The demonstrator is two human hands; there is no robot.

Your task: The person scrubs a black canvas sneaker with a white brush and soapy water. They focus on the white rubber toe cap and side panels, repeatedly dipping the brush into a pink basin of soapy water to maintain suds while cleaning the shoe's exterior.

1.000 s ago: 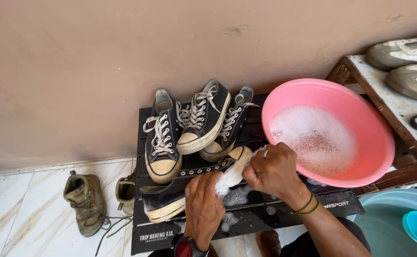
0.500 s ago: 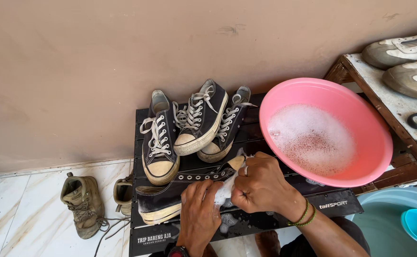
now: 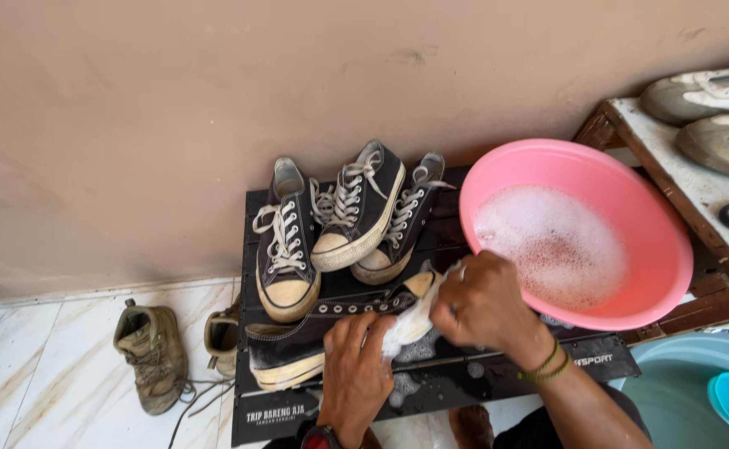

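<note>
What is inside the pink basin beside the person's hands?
The pink basin holds white soapy foam spread across its bottom. The foam covers whatever lies beneath it, and the right hand hides part of the near rim.

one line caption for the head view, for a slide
Both hands, left hand and right hand, scrub a black sneaker on a black folding table beside a pink basin of suds.

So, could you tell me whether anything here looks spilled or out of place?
Yes: white soap suds have spilled across the black slatted table below the laceless black canvas sneaker, and an olive boot lies tipped over on the white tiles.
</note>
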